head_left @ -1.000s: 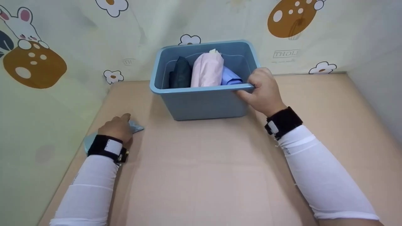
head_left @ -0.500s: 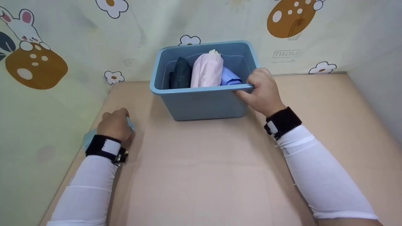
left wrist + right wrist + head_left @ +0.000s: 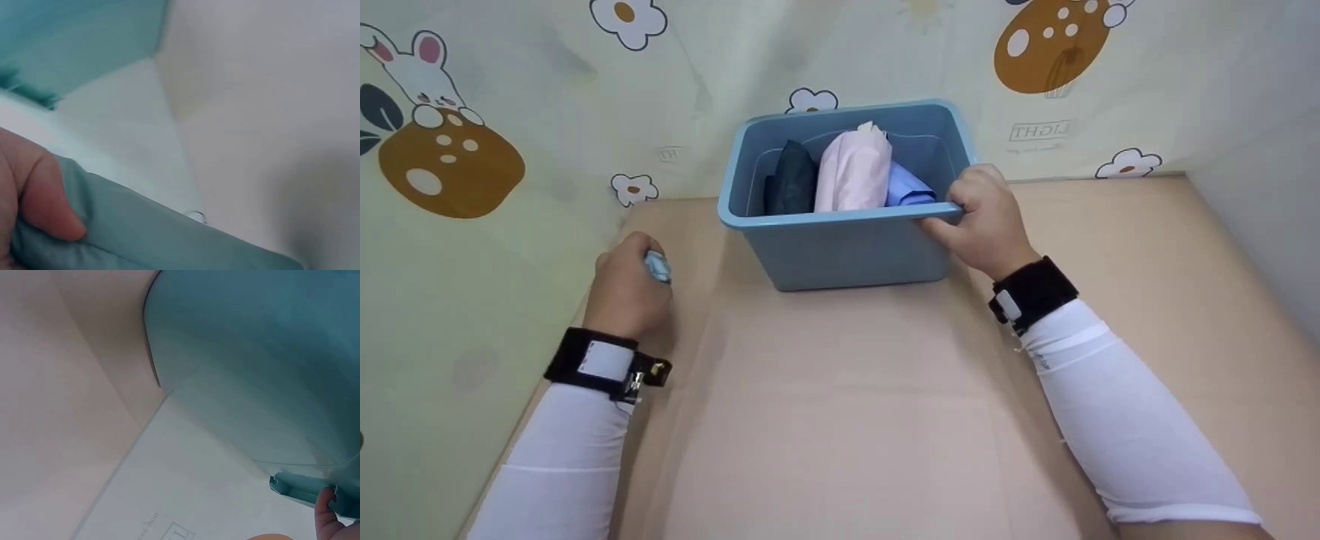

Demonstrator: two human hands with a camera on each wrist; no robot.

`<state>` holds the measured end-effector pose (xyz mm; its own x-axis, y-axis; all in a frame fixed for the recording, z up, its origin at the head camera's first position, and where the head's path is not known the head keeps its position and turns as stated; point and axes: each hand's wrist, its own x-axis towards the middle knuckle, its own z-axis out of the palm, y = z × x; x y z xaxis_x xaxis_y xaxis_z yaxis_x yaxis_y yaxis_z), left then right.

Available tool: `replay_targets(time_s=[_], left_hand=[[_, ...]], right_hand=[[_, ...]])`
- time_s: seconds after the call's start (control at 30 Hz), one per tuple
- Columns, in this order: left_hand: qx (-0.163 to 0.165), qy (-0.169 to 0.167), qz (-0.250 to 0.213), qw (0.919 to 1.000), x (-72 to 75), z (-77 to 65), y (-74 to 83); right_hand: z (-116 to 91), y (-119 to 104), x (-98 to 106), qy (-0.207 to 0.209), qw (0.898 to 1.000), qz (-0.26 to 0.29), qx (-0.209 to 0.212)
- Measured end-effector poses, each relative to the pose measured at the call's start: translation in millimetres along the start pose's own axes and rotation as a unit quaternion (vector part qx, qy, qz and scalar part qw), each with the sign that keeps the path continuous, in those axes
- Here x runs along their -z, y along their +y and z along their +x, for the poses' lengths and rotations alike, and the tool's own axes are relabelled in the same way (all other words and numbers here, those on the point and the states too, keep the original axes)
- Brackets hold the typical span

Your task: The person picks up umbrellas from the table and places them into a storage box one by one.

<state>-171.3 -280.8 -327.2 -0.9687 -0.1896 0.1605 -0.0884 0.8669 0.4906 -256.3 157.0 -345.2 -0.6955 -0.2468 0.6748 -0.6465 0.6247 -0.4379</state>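
Observation:
My left hand (image 3: 626, 292) grips a light blue fabric bundle (image 3: 658, 266) at the left, just above the table; only its end shows past the fingers. The left wrist view shows more of this long, smooth cloth bundle (image 3: 163, 230), with a seam along it. With my right hand (image 3: 990, 221) I hold the front right rim of a blue plastic bin (image 3: 847, 255). Inside the bin stand a dark bundle (image 3: 795, 180), a pale pink bundle (image 3: 853, 169) and a periwinkle blue bundle (image 3: 909, 185). In the right wrist view a finger (image 3: 326, 517) hooks the rim.
The bin stands on a beige table (image 3: 840, 420) near its back edge. Behind and to the left rises a pale wall covering (image 3: 697, 90) printed with flowers and a rabbit. A plain white wall (image 3: 1260, 172) bounds the right side.
The light blue fabric bundle, lying on the table under my left hand before, has been gathered up and lifted as the hand moved slightly away from me. My right hand and the bin stay put.

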Motion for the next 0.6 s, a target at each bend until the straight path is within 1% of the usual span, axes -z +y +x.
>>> replay_targets(time_s=[0.1,0.2,0.3,0.37,0.47,0.53,0.6], left_hand=[[-0.005,0.016,-0.033,0.9993,11.9,-2.9,6.6],[0.009,0.030,-0.068,0.9972,23.9,-5.5,14.7],[0.023,0.069,-0.103,0.9920,34.2,-8.3,25.8],[0.017,0.104,-0.127,0.9863,39.0,-9.5,35.1],[-0.011,0.156,-0.160,0.9747,42.9,-10.7,52.0],[-0.047,0.181,-0.180,0.9657,43.4,-11.0,64.0],[-0.089,0.198,-0.191,0.9572,42.9,-10.3,75.6]], right_hand=[[0.0,-0.4,-0.6,0.000,1.000,0.001,0.000],[0.0,-0.1,-0.7,0.002,1.000,0.002,0.000],[0.4,0.3,-0.7,-0.001,1.000,-0.002,0.004],[0.4,0.2,-0.4,-0.002,1.000,-0.002,0.003],[0.1,-0.5,-0.2,-0.004,1.000,-0.003,-0.001],[-0.2,-1.1,-0.1,-0.002,1.000,-0.001,-0.001],[-0.2,-0.6,-0.8,0.003,1.000,0.000,0.006]])
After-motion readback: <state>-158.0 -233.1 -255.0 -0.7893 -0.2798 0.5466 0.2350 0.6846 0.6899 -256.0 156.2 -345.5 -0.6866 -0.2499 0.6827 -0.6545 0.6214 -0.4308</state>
